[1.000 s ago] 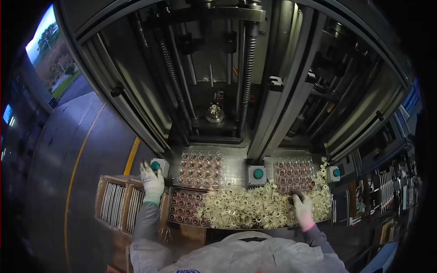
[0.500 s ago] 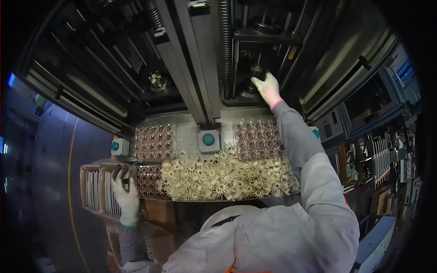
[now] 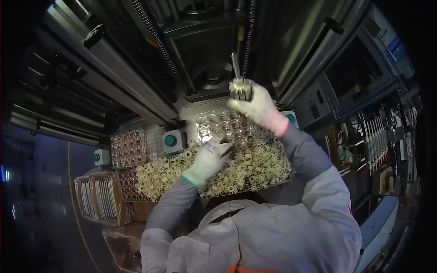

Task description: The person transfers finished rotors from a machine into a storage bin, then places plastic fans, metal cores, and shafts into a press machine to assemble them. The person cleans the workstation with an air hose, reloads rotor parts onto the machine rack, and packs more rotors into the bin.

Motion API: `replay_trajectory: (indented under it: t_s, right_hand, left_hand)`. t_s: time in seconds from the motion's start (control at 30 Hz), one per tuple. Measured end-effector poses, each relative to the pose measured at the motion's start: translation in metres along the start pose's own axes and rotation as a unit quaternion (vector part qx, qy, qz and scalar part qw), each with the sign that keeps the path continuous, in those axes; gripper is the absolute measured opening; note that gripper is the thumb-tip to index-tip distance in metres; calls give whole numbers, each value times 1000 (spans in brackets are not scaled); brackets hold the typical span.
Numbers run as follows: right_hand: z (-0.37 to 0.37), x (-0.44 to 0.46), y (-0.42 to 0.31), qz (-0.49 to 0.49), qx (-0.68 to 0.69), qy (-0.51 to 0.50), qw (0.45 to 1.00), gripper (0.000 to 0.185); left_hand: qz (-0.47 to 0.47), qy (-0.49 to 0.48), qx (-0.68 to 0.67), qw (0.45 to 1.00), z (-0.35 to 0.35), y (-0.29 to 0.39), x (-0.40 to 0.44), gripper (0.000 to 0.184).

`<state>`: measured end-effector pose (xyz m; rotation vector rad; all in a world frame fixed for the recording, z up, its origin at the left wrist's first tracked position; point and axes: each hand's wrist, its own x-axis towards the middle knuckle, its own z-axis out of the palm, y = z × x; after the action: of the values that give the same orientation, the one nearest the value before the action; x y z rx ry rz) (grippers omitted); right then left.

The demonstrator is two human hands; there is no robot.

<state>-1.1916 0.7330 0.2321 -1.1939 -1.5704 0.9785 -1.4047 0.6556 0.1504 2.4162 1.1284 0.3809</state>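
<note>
My right hand [image 3: 259, 105], in a pale glove with a pink cuff, is closed around a motor rotor [image 3: 240, 90]. The rotor has a toothed, slotted body and a thin metal shaft standing up from it. In a white glove with a green cuff, my left hand [image 3: 210, 158] reaches over the front of the right clear plastic tray [image 3: 211, 122] of copper-coloured rings. Its fingers are curled together, and what they hold, if anything, is hidden. A heap of cream star-shaped plastic pieces [image 3: 264, 166] lies under and around that hand.
A press machine's dark fixture [image 3: 214, 75] stands ahead. Green buttons on boxes [image 3: 171, 140] sit along its front. Another ring tray [image 3: 129, 148] lies to the left, above a carton of thin white parts [image 3: 102, 198]. A rack of long rods [image 3: 378, 145] is at the right.
My right hand has come back from the machine's right fixture with the rotor. My left hand has moved from the carton on the left to the right ring tray. The view has turned right.
</note>
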Motion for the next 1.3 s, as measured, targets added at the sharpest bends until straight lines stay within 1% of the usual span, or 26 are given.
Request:
replay_trajectory:
  t_s: [0.07, 0.1, 0.17, 0.2, 0.27, 0.3, 0.37, 0.4, 0.43, 0.5, 0.53, 0.6, 0.63, 0.73, 0.77, 0.8, 0.83, 0.87, 0.9, 0.97, 1.0, 1.03, 1.07, 1.1, 1.23, 1.3]
  right_hand:
    - [-30, -56, 19, 53, -87, -54, 993, 50]
    - [-45, -87, 49, 53, -172, -34, 983, 51]
    - [-81, -141, 22, 231, -269, -18, 935, 48]
    - [-101, -166, 28, 257, -265, -1, 929, 42]
    - [-141, -210, -7, 295, -266, 72, 915, 40]
    - [-163, -232, -7, 289, -317, 122, 895, 42]
    - [-198, -244, -47, 354, -403, 178, 825, 45]
    - [-223, -254, -32, 341, -448, 225, 795, 46]
    - [-242, -251, -40, 379, -460, 234, 768, 47]
    - [-276, -254, -26, 375, -512, 250, 731, 47]
    - [-287, -259, -17, 373, -510, 251, 733, 47]
    - [-305, -264, 1, 390, -562, 216, 697, 49]
    - [-305, -269, 4, 358, -600, 212, 683, 52]
    - [-310, -277, 14, 347, -645, 261, 629, 50]
    - [-305, -280, 15, 309, -646, 296, 632, 48]
    - [-308, -290, 36, 238, -681, 336, 606, 46]
    - [-299, -284, 35, 262, -676, 358, 589, 49]
    - [-292, -286, 38, 150, -694, 380, 593, 45]
    - [-288, -289, 43, 40, -701, 403, 587, 40]
    - [-269, -286, 49, -9, -671, 370, 643, 34]
    - [-260, -284, 60, -13, -664, 370, 649, 34]
    - [-252, -282, 73, -22, -605, 372, 703, 33]
    - [-245, -279, 81, -33, -544, 372, 752, 32]
    - [-235, -274, 82, -28, -544, 344, 765, 32]
    - [-199, -256, 95, -1, -421, 297, 857, 25]
    - [-188, -254, 105, 45, -378, 281, 881, 23]
  left_hand:
    - [81, 19, -11, 997, 27, -12, 33, 36]
    - [59, -29, -17, 998, 21, -1, 46, 35]
    - [22, -61, 3, 998, 35, 1, 64, 33]
    - [45, -74, 7, 996, 30, 2, 71, 34]
    - [35, -80, -43, 995, 29, 5, 77, 39]
    - [28, -75, -1, 997, 33, 4, 80, 41]
    - [-16, -93, 47, 994, 33, 10, 86, 44]
    - [-6, -92, 49, 995, 31, 14, 86, 44]
    - [9, -82, 60, 995, 30, 18, 84, 44]
    - [30, -93, 72, 993, 28, 18, 83, 44]
    - [29, -92, 75, 992, 30, 17, 81, 44]
    - [69, -66, 117, 989, 35, 12, 78, 41]
    - [93, -44, 115, 988, 44, 0, 79, 38]
    - [73, -92, 139, 983, 31, 21, 77, 33]
    - [99, -59, 126, 985, 40, 13, 77, 30]
    - [124, -24, 118, 985, 46, 4, 76, 28]
    - [84, -8, 71, 994, 44, 6, 73, 27]
    - [49, 12, 21, 998, 40, 10, 71, 27]
    - [-46, 6, -78, 996, 30, 14, 72, 29]
    - [-71, 167, -99, 978, 25, 1, 86, 33]
    - [-208, 104, -197, 952, 2, -1, 99, 33]
    - [-195, 191, -145, 951, -5, -16, 119, 32]
    - [-227, 214, -121, 942, -25, -23, 140, 30]
    - [-233, 233, -119, 937, -31, -41, 160, 32]
    - [-283, 209, 66, 934, -22, -133, 231, 45]
    - [-315, 163, 88, 931, -37, -127, 255, 48]
